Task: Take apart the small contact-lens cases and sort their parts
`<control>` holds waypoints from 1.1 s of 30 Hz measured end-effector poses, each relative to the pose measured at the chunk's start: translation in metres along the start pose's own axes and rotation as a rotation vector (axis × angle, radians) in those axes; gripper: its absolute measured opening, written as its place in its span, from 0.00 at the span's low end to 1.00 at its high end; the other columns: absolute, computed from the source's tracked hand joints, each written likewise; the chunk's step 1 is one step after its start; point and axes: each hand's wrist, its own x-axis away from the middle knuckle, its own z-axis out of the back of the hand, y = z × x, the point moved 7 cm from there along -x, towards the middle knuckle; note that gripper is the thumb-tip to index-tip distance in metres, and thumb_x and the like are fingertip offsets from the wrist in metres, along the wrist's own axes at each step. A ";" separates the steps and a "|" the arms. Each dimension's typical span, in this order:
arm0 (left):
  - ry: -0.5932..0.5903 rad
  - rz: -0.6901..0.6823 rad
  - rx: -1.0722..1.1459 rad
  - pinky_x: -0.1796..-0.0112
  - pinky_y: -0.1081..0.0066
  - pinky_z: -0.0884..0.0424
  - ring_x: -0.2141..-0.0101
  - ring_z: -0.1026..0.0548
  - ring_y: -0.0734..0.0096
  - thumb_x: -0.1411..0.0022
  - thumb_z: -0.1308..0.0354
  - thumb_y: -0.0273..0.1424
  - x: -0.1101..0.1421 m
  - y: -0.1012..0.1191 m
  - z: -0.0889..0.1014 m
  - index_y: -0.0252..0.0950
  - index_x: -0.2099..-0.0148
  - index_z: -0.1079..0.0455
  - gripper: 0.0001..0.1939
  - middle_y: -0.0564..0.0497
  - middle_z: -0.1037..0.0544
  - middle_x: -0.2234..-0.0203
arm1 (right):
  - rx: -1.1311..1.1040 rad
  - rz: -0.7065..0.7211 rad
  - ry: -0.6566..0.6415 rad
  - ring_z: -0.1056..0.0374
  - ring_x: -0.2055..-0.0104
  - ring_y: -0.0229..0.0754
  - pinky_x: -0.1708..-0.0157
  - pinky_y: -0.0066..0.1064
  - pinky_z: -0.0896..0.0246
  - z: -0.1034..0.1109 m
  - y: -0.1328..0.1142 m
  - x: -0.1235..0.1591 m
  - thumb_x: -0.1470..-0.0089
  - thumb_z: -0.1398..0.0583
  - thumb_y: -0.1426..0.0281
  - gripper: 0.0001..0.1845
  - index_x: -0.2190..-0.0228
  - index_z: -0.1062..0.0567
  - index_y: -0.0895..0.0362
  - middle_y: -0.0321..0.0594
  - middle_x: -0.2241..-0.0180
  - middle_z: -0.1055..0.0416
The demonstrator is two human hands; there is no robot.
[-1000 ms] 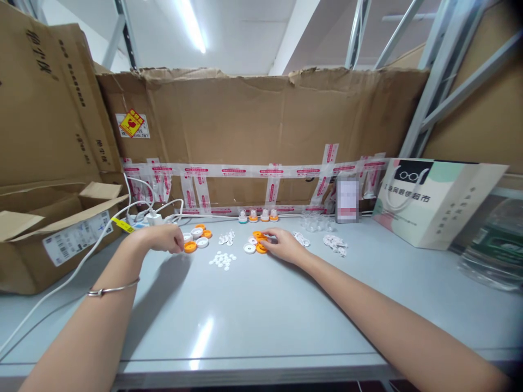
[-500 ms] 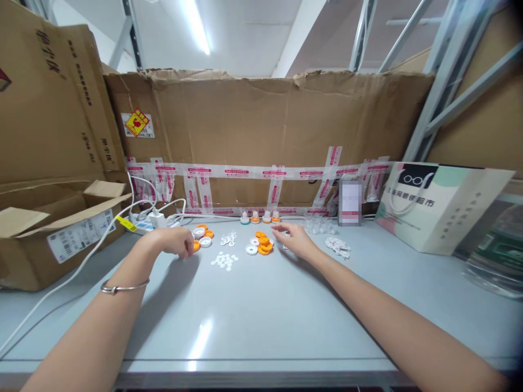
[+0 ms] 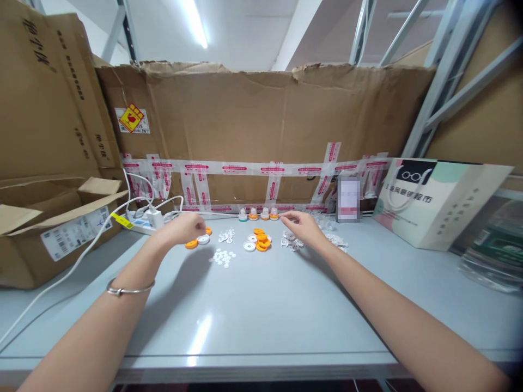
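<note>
over the grey tabletop (image 3: 253, 310), left hand (image 3: 190, 227) by orange and white rings (image 3: 191, 245), right hand (image 3: 304, 228) near domed caps (image 3: 265, 214)
fingers bent; whether they grip anything, i can't tell.

On my screen I see a grey tabletop (image 3: 253, 316) backed by cardboard (image 3: 245, 120), metal posts (image 3: 439, 87) on both sides, and a lit tube (image 3: 194, 22) beneath the ceiling (image 3: 249, 38).

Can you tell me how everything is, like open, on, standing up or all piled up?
Left hand: fingers curled, grip hidden
Right hand: fingers bent, grip unclear
Four domed pieces: upright, in a row
Middle orange pieces: heaped
Small white discs: scattered
Cardboard box at left: open
Paper bag: standing
Phone: upright, screen blurred
Ceiling light: on
White adapter: plugged in
</note>
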 end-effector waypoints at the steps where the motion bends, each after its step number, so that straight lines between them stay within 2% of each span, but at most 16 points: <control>1: 0.065 -0.017 0.036 0.73 0.76 0.39 0.73 0.30 0.70 0.51 0.51 0.34 -0.006 0.008 0.003 0.35 0.71 0.29 0.11 0.50 0.24 0.74 | 0.001 0.003 -0.001 0.32 0.64 0.41 0.62 0.30 0.40 0.000 -0.001 0.000 0.52 0.46 0.64 0.14 0.68 0.25 0.58 0.41 0.66 0.26; 4: 0.200 -0.058 0.125 0.70 0.76 0.38 0.68 0.29 0.68 0.49 0.50 0.35 -0.030 0.036 0.006 0.34 0.67 0.30 0.12 0.49 0.24 0.69 | 0.008 0.009 -0.007 0.32 0.64 0.41 0.62 0.30 0.40 0.000 -0.003 0.001 0.52 0.46 0.63 0.14 0.69 0.25 0.58 0.40 0.66 0.26; 9: 0.253 -0.056 0.154 0.63 0.74 0.37 0.59 0.31 0.62 0.49 0.48 0.33 -0.085 0.072 -0.004 0.31 0.56 0.35 0.17 0.42 0.28 0.59 | 0.012 0.025 -0.001 0.32 0.64 0.41 0.62 0.30 0.41 0.004 -0.008 0.005 0.52 0.46 0.64 0.13 0.70 0.25 0.58 0.40 0.67 0.26; 13: 0.245 0.014 0.179 0.62 0.71 0.36 0.56 0.31 0.56 0.52 0.44 0.30 -0.118 0.080 -0.022 0.25 0.54 0.39 0.22 0.33 0.31 0.57 | 0.024 0.051 -0.031 0.32 0.65 0.41 0.63 0.29 0.42 0.002 -0.011 0.008 0.51 0.46 0.65 0.12 0.73 0.26 0.58 0.39 0.69 0.26; 16: 0.222 0.069 0.204 0.63 0.70 0.35 0.57 0.31 0.54 0.53 0.42 0.29 -0.130 0.075 -0.041 0.25 0.54 0.41 0.24 0.30 0.31 0.57 | 0.023 0.055 -0.035 0.33 0.65 0.40 0.63 0.29 0.42 0.001 -0.011 0.009 0.51 0.47 0.65 0.12 0.73 0.26 0.58 0.38 0.69 0.26; 19: 0.225 0.099 0.229 0.62 0.69 0.36 0.56 0.31 0.54 0.51 0.43 0.28 -0.133 0.069 -0.054 0.27 0.53 0.42 0.23 0.32 0.30 0.58 | 0.014 0.057 -0.031 0.33 0.64 0.40 0.63 0.29 0.42 0.000 -0.011 0.009 0.51 0.46 0.66 0.12 0.73 0.26 0.58 0.38 0.68 0.26; 23: 0.270 0.099 0.262 0.60 0.68 0.37 0.55 0.32 0.55 0.50 0.45 0.27 -0.130 0.065 -0.055 0.29 0.53 0.42 0.20 0.33 0.31 0.57 | -0.007 0.055 -0.042 0.33 0.63 0.40 0.61 0.30 0.42 -0.002 -0.010 0.009 0.51 0.46 0.65 0.12 0.72 0.26 0.58 0.38 0.68 0.26; 26: 0.296 0.069 0.298 0.60 0.67 0.37 0.55 0.32 0.55 0.50 0.44 0.27 -0.124 0.065 -0.044 0.29 0.54 0.41 0.20 0.34 0.31 0.58 | -0.006 0.047 -0.049 0.33 0.63 0.41 0.61 0.30 0.42 -0.002 -0.011 0.011 0.51 0.46 0.65 0.12 0.72 0.26 0.57 0.38 0.68 0.26; 29: 0.320 -0.001 0.351 0.61 0.68 0.37 0.57 0.32 0.58 0.51 0.43 0.29 -0.110 0.071 -0.024 0.31 0.54 0.41 0.21 0.38 0.30 0.59 | 0.001 0.055 -0.058 0.33 0.62 0.41 0.60 0.31 0.42 0.000 -0.017 0.013 0.51 0.46 0.65 0.12 0.72 0.26 0.57 0.39 0.66 0.26; 33: 0.311 -0.134 0.456 0.63 0.73 0.35 0.62 0.31 0.69 0.50 0.45 0.33 -0.070 0.089 0.000 0.36 0.52 0.40 0.21 0.49 0.29 0.61 | -0.048 0.035 -0.053 0.32 0.63 0.42 0.61 0.32 0.41 0.005 -0.031 0.016 0.52 0.45 0.64 0.12 0.71 0.25 0.57 0.39 0.66 0.26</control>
